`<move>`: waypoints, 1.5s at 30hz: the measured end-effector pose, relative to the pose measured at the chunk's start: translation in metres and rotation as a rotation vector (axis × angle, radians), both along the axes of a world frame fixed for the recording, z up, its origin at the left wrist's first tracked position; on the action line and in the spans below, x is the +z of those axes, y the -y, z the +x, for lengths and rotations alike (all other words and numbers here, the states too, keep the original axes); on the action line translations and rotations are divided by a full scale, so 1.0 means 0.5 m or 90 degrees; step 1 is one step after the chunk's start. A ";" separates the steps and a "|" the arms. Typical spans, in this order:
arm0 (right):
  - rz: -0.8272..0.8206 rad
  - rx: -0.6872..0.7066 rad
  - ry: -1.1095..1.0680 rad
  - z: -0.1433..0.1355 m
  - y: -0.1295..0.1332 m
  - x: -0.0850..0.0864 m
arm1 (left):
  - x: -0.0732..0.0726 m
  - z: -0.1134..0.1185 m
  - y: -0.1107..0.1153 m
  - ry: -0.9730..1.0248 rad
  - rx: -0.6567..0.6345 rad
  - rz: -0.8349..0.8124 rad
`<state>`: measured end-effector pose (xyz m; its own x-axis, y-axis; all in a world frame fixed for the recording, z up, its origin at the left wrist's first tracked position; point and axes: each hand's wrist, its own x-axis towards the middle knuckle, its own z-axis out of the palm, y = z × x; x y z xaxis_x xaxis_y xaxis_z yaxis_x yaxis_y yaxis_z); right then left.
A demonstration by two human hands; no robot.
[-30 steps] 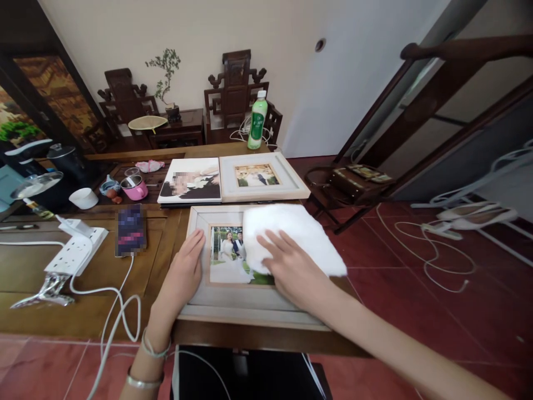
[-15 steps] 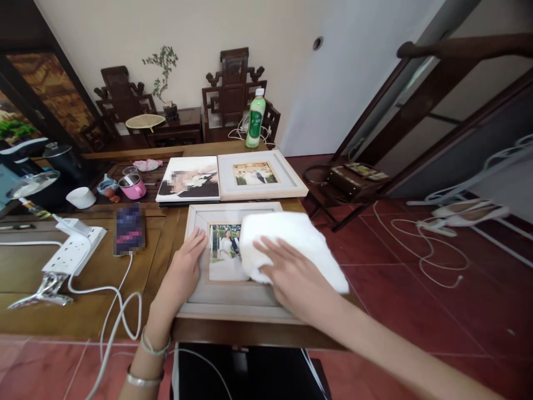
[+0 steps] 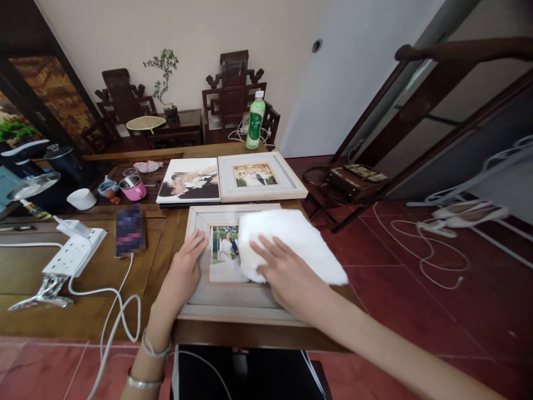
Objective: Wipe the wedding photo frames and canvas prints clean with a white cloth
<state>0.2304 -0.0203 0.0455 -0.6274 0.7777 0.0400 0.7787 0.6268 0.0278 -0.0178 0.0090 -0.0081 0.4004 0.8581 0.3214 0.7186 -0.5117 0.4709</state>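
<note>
So your right hand point(image 3: 289, 275) is pressing flat on a white fluffy cloth point(image 3: 295, 239), fingers spread, not wrapping round it. Under that grip, the framed wedding photo point(image 3: 222, 250) is lying on the wooden table point(image 3: 162, 222), cloth covering its right part. Your left hand point(image 3: 185, 266) is resting, fingers straight, on its left edge. Just beyond your grip, a second framed wedding photo point(image 3: 287, 175) is sitting; farther back a green-labelled bottle point(image 3: 255, 123) is standing.

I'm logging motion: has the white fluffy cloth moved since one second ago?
Yes, slightly left against the pale rectangular picture frame: the white fluffy cloth now hides more of the framed colour photo.
</note>
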 end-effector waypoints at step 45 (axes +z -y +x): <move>0.053 -0.007 -0.036 -0.050 -0.077 -0.039 | -0.019 -0.014 -0.012 -0.007 -0.010 -0.016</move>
<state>0.2052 0.0183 0.0259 -0.6137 0.7770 0.1401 0.7873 0.6155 0.0355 -0.0246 0.0152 -0.0177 0.4172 0.8595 0.2953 0.7155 -0.5110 0.4764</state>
